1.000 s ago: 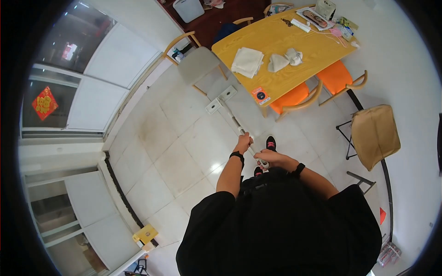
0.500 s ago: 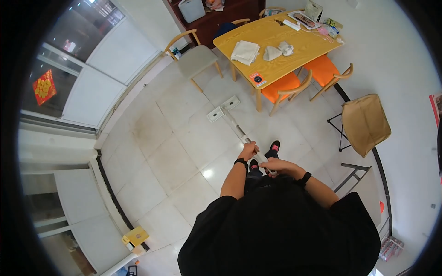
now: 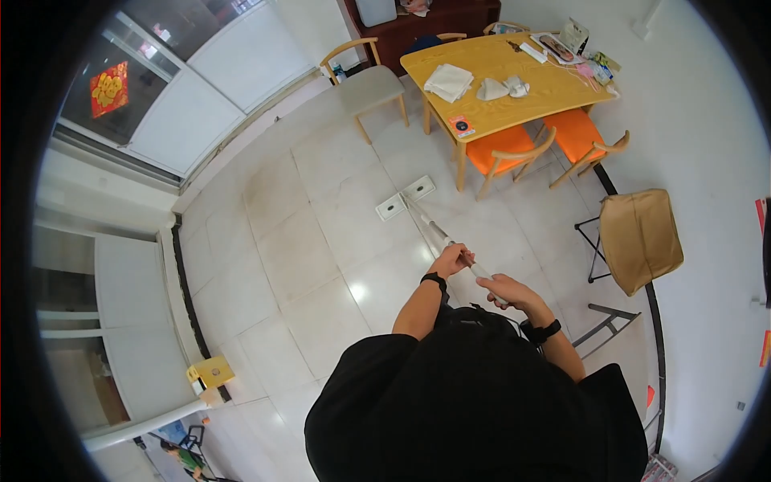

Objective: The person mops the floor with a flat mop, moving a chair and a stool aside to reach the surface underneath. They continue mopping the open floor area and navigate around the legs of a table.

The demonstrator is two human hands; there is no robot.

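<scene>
A white flat mop point(image 3: 436, 230) runs from my body forward and to the left, its pole tilted. My left hand point(image 3: 455, 258), with a dark band at the wrist, is wrapped round the middle of the pole. Further up, near the top end, my right hand point(image 3: 508, 291) is closed on the same pole. The wide mop head point(image 3: 393, 208) lies flat on the pale tiled floor point(image 3: 337, 313), in front of the table and the grey chair.
A wooden table point(image 3: 554, 98) with folded cloths point(image 3: 448, 83) stands ahead, with orange chairs point(image 3: 499, 151) at its near side. A grey-seated chair point(image 3: 373, 93) stands left of it. To the right are a tan folding chair point(image 3: 642, 237) and a metal frame point(image 3: 610, 321). A yellow box point(image 3: 210, 373) sits by the left wall.
The view has shifted, and the mop head sits lower and further right in it. Both hands keep their hold on the pole. My feet no longer show.
</scene>
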